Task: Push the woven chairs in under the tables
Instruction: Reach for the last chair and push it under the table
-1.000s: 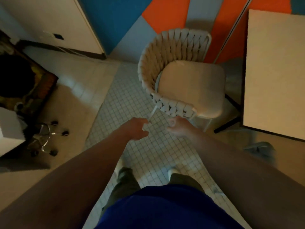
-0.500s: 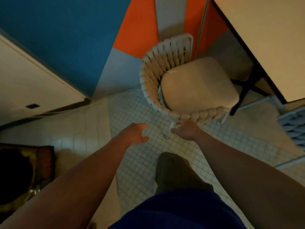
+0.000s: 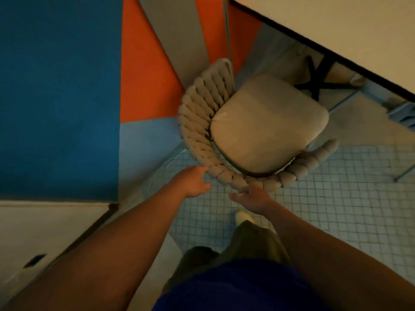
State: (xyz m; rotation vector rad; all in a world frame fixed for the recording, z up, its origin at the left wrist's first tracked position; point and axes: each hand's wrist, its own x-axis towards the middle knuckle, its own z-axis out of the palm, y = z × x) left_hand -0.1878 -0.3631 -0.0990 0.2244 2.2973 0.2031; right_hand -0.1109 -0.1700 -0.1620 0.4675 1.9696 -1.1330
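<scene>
A woven chair [image 3: 202, 122] with a beige seat cushion [image 3: 267, 124] stands just ahead of me, its curved back turned toward me. Its front faces the pale table [image 3: 336, 25] at the upper right. My left hand [image 3: 193, 181] is at the outer left of the woven back, fingers spread and just touching the weave. My right hand [image 3: 252, 197] reaches the back's lower rim, fingers apart at the weave, not closed around it. The table's black cross base [image 3: 318, 79] shows beyond the seat.
A wall with blue, orange and grey panels [image 3: 67, 86] stands close on the left. A second, blue woven chair [image 3: 404, 113] peeks in at the right edge. Small-tile floor [image 3: 336, 198] spreads to the right. My leg and shoe [image 3: 243, 217] are below the chair.
I have stepped closer and turned. The chair now sits nearer the table, and both hands have come from open floor up to the woven back.
</scene>
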